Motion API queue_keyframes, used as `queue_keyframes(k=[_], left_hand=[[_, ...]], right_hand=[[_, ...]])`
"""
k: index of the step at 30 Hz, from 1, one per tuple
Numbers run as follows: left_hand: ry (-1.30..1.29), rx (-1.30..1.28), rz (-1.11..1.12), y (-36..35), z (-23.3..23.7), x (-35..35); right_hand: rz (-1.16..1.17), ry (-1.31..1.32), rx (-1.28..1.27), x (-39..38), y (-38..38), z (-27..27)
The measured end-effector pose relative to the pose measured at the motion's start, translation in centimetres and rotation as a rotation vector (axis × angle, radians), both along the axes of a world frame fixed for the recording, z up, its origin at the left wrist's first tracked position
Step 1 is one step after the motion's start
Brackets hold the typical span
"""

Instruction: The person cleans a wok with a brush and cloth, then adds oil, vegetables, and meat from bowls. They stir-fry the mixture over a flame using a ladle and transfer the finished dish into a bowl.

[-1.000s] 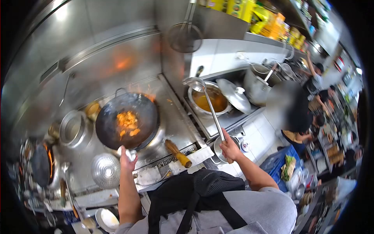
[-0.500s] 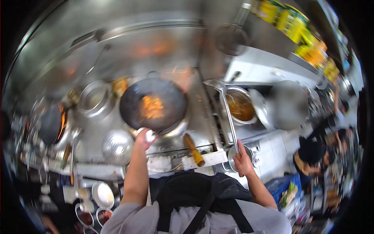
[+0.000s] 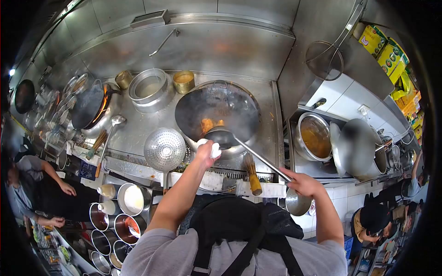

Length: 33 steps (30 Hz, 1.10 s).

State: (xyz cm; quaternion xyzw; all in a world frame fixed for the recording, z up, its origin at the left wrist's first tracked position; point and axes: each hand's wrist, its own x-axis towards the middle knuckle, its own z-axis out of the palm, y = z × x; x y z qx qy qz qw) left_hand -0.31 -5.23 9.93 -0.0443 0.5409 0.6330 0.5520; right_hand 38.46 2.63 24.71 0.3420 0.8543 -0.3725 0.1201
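My left hand [image 3: 205,155] is closed on a folded white cloth [image 3: 215,150], pressed against the near rim of the black wok [image 3: 244,108]. Whether a wok handle lies under the cloth is hidden. Orange-brown pieces of food [image 3: 208,124] sit low in the wok, with steam rising off them. In my right hand [image 3: 305,184] is the end of a long-handled metal ladle [image 3: 221,136]. The ladle's bowl is inside the wok, over the near side beside the food, and partly covers it.
A perforated strainer [image 3: 165,149] lies left of the wok, and a bamboo brush [image 3: 252,175] stands at the front edge. Behind are a metal pot [image 3: 148,87] and a tin [image 3: 184,82]. To the right sits a pot of brown liquid [image 3: 314,136]. Flames show around another wok [image 3: 89,106].
The ladle has swung from upright, right of the wok, to slanting left with its bowl in the wok. The food now sits nearer the wok's front. My head view has shifted.
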Motion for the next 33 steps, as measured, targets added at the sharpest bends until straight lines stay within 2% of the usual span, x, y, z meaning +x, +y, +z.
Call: queue_keyframes(k=[1,3,5,7,8,9,10,11,13,15,17,18,19,20,21,23,25,26,27,30,31,33], left_hand=[[0.025,-0.031,-0.050,1.2,-1.4,-0.6],[0.061,0.139,-0.033,0.2,-5.2,-0.6],[0.019,0.222,0.033,-2.5,-8.2,0.6],[0.053,0.241,-0.036,-6.4,-12.4,1.3],[0.038,0.054,-0.014,-8.4,-9.7,2.6],[-0.076,0.139,0.064,-8.9,-9.4,3.8],[-0.004,0.158,0.121,-8.6,-6.7,4.4],[0.057,0.164,0.185,-8.0,-4.1,4.4],[-0.017,0.155,0.092,-4.6,-2.6,0.4],[-0.008,-0.017,-0.008,-1.7,2.9,-1.3],[-0.075,0.159,-0.101,-3.1,-1.0,-0.9],[-0.002,0.089,-0.066,-4.5,2.3,0.8],[0.029,0.060,-0.132,-4.8,3.1,1.0],[0.010,0.073,-0.075,-4.2,2.8,0.8],[-0.017,0.080,-0.019,-3.2,2.0,0.5],[0.030,-0.030,-0.064,-0.4,-0.3,-1.1],[0.037,0.102,-0.071,-0.3,-5.4,-1.6],[0.035,0.227,-0.138,-1.6,-9.3,-1.4],[0.081,0.236,-0.064,-3.2,-9.9,-0.1],[0.024,0.078,-0.047,-9.0,-9.0,3.0],[0.019,0.078,0.050,-9.9,-5.4,4.0],[0.028,0.124,0.088,-8.2,-3.2,2.7]], right_hand=[[0.166,0.130,0.214,-0.7,1.5,-3.5],[0.087,-0.316,0.269,-6.5,1.0,-2.7],[0.070,-0.276,0.411,-8.7,1.3,-5.3],[0.025,-0.323,0.411,-9.5,0.5,-4.4],[0.026,-0.288,0.470,-9.0,-0.4,-3.7],[0.025,-0.259,0.534,-8.3,-0.8,-3.4],[0.028,-0.118,0.552,-6.5,-0.7,-4.2],[0.034,-0.131,0.542,-5.4,-0.4,-3.2],[-0.004,-0.146,0.180,-3.6,-0.7,0.3],[0.059,-0.096,0.140,-2.6,-0.2,2.8],[0.135,-0.188,0.260,-3.3,-0.6,5.4],[0.194,-0.188,0.323,-3.1,0.1,5.3],[0.248,-0.185,0.367,-3.5,0.1,5.3],[0.179,-0.298,0.204,-4.8,0.0,6.6],[0.149,-0.299,0.215,-5.3,0.8,4.5],[0.165,-0.256,0.388,-7.9,0.5,1.3],[0.057,-0.397,0.410,-10.3,0.6,-3.7],[0.044,-0.374,0.470,-11.1,0.4,-5.5],[0.030,-0.346,0.526,-11.2,-0.1,-6.7],[-0.001,-0.270,0.517,-9.8,-1.8,-4.8],[-0.004,-0.231,0.491,-8.9,-2.4,-2.9],[-0.021,-0.274,0.255,-7.2,-3.2,1.5]])
